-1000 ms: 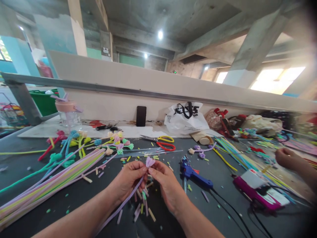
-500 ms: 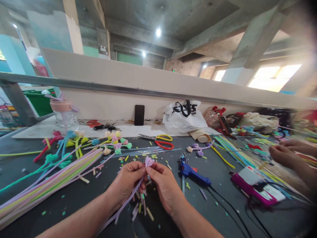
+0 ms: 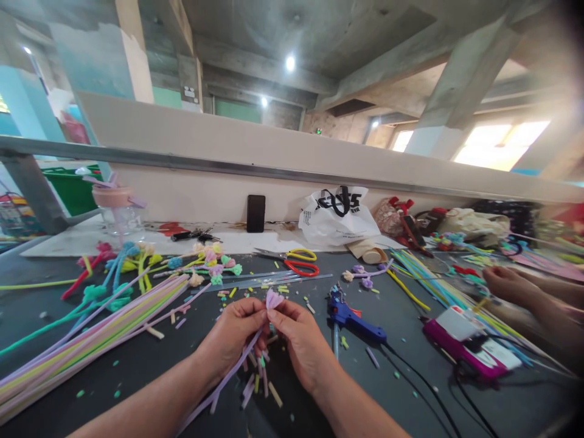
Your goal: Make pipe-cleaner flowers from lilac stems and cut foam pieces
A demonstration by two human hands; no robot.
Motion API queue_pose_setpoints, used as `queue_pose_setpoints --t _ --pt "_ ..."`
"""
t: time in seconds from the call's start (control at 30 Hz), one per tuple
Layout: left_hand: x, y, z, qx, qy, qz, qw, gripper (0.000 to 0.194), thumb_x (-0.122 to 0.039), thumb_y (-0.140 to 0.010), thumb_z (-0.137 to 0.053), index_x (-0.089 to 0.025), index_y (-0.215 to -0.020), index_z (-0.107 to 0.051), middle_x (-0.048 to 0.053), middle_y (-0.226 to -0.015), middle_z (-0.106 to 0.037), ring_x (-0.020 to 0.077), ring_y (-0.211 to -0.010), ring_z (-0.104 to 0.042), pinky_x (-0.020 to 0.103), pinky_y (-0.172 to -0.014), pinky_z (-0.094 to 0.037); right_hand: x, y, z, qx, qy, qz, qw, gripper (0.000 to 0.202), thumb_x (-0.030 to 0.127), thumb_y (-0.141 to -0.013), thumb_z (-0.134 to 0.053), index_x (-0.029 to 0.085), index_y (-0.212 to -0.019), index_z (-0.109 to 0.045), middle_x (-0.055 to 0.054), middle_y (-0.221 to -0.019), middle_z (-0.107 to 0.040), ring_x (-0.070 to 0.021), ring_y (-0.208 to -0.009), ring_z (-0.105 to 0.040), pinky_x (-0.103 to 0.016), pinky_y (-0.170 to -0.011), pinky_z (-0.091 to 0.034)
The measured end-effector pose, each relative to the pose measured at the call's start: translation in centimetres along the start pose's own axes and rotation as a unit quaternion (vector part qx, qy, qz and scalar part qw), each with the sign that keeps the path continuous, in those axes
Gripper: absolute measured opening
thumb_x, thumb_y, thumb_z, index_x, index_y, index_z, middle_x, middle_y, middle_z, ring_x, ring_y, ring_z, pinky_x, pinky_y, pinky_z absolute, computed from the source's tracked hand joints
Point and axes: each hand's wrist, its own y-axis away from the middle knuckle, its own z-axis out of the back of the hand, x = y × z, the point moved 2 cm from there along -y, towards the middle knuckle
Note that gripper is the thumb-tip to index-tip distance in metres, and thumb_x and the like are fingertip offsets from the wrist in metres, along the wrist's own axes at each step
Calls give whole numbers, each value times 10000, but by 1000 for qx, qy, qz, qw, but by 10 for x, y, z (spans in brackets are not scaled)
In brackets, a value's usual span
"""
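Pinched between both hands is a lilac fuzzy stem (image 3: pixel 235 372) with a small lilac tuft (image 3: pixel 273 299) at its top. My left hand (image 3: pixel 230 334) is closed on the stem just under the tuft, and the stem's tail runs down past the wrist. My right hand (image 3: pixel 298 334) is closed at the base of the tuft, its fingertips against those of my left hand. Short cut stem pieces (image 3: pixel 274 394) lie on the dark table (image 3: pixel 150 401) beneath. A blue glue gun (image 3: pixel 358 322) rests to the right of my right hand.
Long pastel stems (image 3: pixel 114 322) and fuzzy flowers (image 3: pixel 210 261) lie left. Scissors (image 3: pixel 301 261), a phone (image 3: pixel 256 213) and a white bag (image 3: pixel 337 216) stand or lie behind. A purple-and-white power strip (image 3: pixel 472 340) with cables is right; beyond it are another person's hands (image 3: pixel 515 286).
The view has shifted slightly. My hands keep nearly the same place and hold on the lilac stem. The other person's hands at the right have moved a little to the left.
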Motion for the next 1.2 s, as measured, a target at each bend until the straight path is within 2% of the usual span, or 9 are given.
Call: queue_pose_setpoints --t 0.13,0.27,0.43,0.57,0.73,0.87,1.03,1.2 --pt "-4 0 1 3 22 21 1000 291 -352 -660 -694 -135 -589 -514 -36 -430 -521 61 -324 -445 157 -321 -362 2 1 0 10 3 -12 1000 175 226 -689 -655 134 -835 -628 -3 -625 -615 -124 -509 -553 -260 -546 -433" --pt "-8 1 2 4 32 37 999 240 -315 -686 -683 -130 -644 -535 -30 -474 -539 55 -340 -463 142 -321 -365 6 1 -1 -14 -3 -14 1000 154 185 -675 -640 148 -824 -656 4 -627 -623 -116 -575 -562 -227 -584 -419" --pt "-7 2 3 35 30 36 998 169 -269 -730 -651 -114 -755 -585 -20 -564 -554 38 -374 -475 124 -331 -368 9 2 1 -38 22 -4 999 180 214 -677 -633 153 -839 -685 -15 -688 -659 -129 -656 -568 -233 -653 -408" --pt "-5 0 4 42 30 30 998 183 -284 -743 -639 -111 -738 -579 -20 -576 -546 26 -354 -445 115 -298 -330 7 2 5 -71 50 -6 996 209 237 -662 -661 160 -854 -692 -15 -727 -661 -143 -716 -565 -243 -683 -403" --pt "-6 0 4 43 21 15 999 219 -323 -754 -621 -113 -715 -574 -27 -532 -529 26 -322 -421 115 -272 -289 7 1 4 -43 60 5 997 196 223 -703 -633 176 -884 -692 16 -657 -619 -116 -671 -550 -224 -662 -396" --pt "-6 1 4 42 19 15 999 234 -342 -753 -618 -118 -714 -565 -22 -533 -538 37 -332 -436 120 -273 -286 8 1 1 -25 48 0 999 228 253 -713 -634 165 -918 -680 2 -665 -633 -128 -648 -560 -246 -643 -406" --pt "-3 -1 6 43 6 24 999 249 -366 -759 -607 -123 -733 -558 -21 -553 -545 22 -319 -405 117 -272 -226 7 1 4 -79 60 1 995 292 326 -657 -701 147 -887 -674 -33 -746 -673 -167 -737 -583 -276 -697 -414" --pt "-3 1 6 61 -28 34 997 273 -390 -793 -558 -125 -728 -552 -35 -536 -513 0 -310 -350 117 -290 -166 6 -1 8 -101 43 26 994 329 354 -675 -696 154 -933 -654 -30 -794 -671 -165 -777 -590 -281 -751 -418"
